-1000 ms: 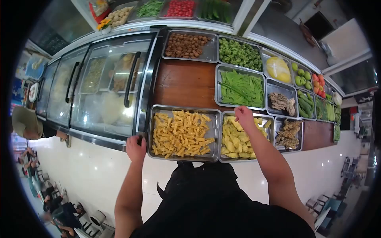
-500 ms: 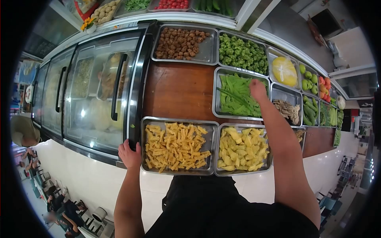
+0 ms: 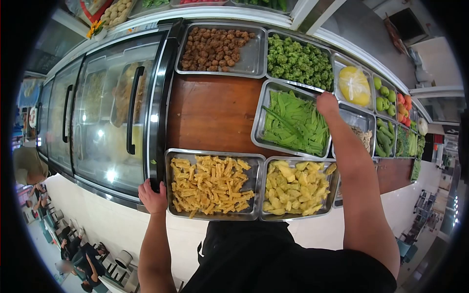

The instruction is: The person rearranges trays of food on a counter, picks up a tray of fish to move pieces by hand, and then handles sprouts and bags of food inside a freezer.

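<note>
My right hand [image 3: 327, 103] is closed on the upper right rim of a metal tray [image 3: 258, 128] of flat green pods [image 3: 295, 119]. This tray sits askew on the wooden counter. My left hand [image 3: 152, 196] rests on the front edge of the glass display case [image 3: 157, 166], thumb apart from the fingers, beside the tray of yellow fried strips [image 3: 210, 184]. To the right of those strips is a tray of pale yellow chunks [image 3: 295, 188].
Behind stand trays of brown balls [image 3: 212, 49] and curly green vegetables [image 3: 299, 61]. A bagged yellow item [image 3: 354, 87], green fruit [image 3: 385, 95] and cucumbers [image 3: 385, 139] lie to the right. Another person's head [image 3: 30, 166] shows at the far left; people sit below.
My right hand has moved from over the green pods to the tray's rim. The tray has turned and its right side has shifted towards me. My left hand stays at the case edge.
</note>
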`<act>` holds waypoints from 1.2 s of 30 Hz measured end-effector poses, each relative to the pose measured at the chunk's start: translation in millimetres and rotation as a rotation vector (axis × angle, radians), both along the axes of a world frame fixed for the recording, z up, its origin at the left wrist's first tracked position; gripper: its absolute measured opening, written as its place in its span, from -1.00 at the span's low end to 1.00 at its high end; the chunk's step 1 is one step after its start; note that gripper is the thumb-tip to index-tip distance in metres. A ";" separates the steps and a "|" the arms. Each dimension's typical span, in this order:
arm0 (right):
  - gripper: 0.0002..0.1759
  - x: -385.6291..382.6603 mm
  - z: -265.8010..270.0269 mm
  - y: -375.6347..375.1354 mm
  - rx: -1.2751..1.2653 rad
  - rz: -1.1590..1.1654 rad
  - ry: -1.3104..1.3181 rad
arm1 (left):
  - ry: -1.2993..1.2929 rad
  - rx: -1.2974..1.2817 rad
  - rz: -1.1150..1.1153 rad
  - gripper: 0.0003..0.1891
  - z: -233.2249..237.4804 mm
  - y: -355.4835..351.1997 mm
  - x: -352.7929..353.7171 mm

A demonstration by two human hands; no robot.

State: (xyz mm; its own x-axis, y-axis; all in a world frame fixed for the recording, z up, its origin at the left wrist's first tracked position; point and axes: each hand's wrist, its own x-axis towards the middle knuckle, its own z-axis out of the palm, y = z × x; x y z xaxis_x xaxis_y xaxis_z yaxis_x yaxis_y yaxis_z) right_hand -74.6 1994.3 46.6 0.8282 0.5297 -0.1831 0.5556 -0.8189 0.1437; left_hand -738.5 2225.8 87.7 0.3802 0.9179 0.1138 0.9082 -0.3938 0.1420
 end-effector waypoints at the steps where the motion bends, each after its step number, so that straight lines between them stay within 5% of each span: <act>1: -0.65 8.0 -2.2 0.8 0.001 -0.019 0.055 | -0.002 0.002 0.002 -0.49 -0.9 0.3 0.0; 3: -0.70 19.7 -8.8 1.8 0.198 -0.244 -0.010 | 0.000 0.005 0.004 -0.49 -2.2 0.0 -0.7; 5: -0.83 40.6 -14.0 5.2 1.043 -0.980 0.545 | 0.006 0.002 0.007 -0.49 -2.8 -0.4 -1.6; 6: -0.83 42.3 -12.7 11.5 1.044 -0.982 0.547 | 0.008 -0.002 0.009 -0.50 -3.5 -0.2 -2.0; 8: -0.82 44.7 -8.8 20.6 1.568 -1.501 0.693 | 0.005 -0.003 0.006 -0.50 -4.5 -0.7 -3.5; 17: -0.78 75.9 -41.0 -18.7 1.459 -1.370 0.940 | 0.006 -0.002 -0.002 -0.50 -4.5 0.0 -3.1; 27: -0.87 65.2 -10.7 -11.5 1.459 -1.164 0.755 | 0.030 -0.018 0.019 -0.51 -1.8 -0.3 1.7; 36: -0.80 81.6 -11.9 -15.7 1.743 -1.127 0.779 | 0.027 -0.044 0.031 -0.50 -2.4 0.1 0.6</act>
State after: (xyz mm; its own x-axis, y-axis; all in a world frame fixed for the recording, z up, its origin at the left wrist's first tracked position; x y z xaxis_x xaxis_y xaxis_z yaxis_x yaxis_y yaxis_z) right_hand 7.0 1978.6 34.7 0.8367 -0.0169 -0.5474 -0.5310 0.2201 -0.8183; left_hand -737.9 2225.9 85.4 0.3540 0.9331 0.0630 0.9236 -0.3593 0.1334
